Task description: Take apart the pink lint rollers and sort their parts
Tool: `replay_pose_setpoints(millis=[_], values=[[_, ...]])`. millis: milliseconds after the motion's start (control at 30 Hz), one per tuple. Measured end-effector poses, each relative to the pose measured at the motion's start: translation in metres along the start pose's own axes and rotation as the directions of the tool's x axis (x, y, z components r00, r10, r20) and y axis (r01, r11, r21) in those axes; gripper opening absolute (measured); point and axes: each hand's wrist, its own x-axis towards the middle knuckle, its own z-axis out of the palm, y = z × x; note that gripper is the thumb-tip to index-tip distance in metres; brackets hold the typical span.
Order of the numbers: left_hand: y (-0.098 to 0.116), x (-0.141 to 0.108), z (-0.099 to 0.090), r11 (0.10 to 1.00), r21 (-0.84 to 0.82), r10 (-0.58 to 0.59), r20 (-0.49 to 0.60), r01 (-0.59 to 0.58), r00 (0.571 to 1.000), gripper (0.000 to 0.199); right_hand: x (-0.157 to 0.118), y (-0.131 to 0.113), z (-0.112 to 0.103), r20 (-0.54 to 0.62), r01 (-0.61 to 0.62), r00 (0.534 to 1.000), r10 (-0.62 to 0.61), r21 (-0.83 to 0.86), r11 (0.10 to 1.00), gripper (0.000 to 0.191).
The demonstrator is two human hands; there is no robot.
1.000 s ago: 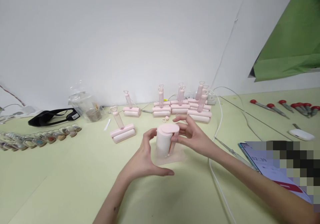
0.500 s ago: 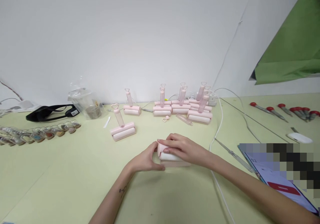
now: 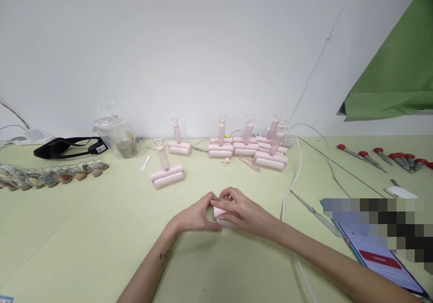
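On the table in front of me lies a pink and white lint roller head (image 3: pixel 219 212), mostly hidden by my hands, with a pale case part under it. My left hand (image 3: pixel 198 215) is curled around its left end, thumb low and fingers behind. From above and the right, my right hand (image 3: pixel 246 213) grips the same head, its fingertips over the top. One whole lint roller (image 3: pixel 168 176) with a heart-ended handle stands behind to the left. Further back are several more lint rollers (image 3: pixel 221 151). A loose heart-shaped cap (image 3: pixel 225 161) and a loose pink handle tube (image 3: pixel 249 163) lie near them.
A plastic bag with a cup (image 3: pixel 123 143), a black strap (image 3: pixel 67 147) and a row of small glass jars (image 3: pixel 64 176) are on the left. Right lie a white cable (image 3: pixel 293 179), tweezers (image 3: pixel 316 213), a phone (image 3: pixel 379 258) and red-capped tools (image 3: pixel 402 158).
My right hand has moved slightly down and left, and the roller head sits lower, with less of its white cylinder showing. My left hand stays around its end. The view has shifted slightly.
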Motion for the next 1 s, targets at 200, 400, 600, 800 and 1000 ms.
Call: replay_pose_setpoints(millis=[200,400,600,800,1000], values=[[0.001,-0.002,0.0,0.999,-0.022,0.04,-0.006,-0.04,0.999,0.054,0.029,0.041,-0.033,-0.238,-0.327,0.928,0.286,-0.159,0.931,0.026],[0.0,-0.002,-0.001,0.999,0.048,0.007,0.012,-0.008,1.0,0.051,0.062,0.102,-0.059,-0.299,-0.476,0.859,0.416,-0.165,0.864,0.027],[-0.002,-0.001,0.0,0.999,0.042,-0.006,0.005,0.006,1.0,0.053,0.036,0.09,-0.069,-0.223,-0.429,0.884,0.411,-0.034,0.903,0.024],[-0.003,0.0,0.001,1.0,0.027,-0.003,0.011,0.002,1.0,0.052,-0.003,0.022,-0.071,-0.171,-0.24,0.939,0.297,0.291,0.926,0.019],[-0.001,0.001,0.0,0.999,0.038,0.012,0.013,-0.013,1.0,0.051,-0.006,-0.004,-0.059,-0.128,-0.238,0.956,0.262,0.181,0.954,0.011]])
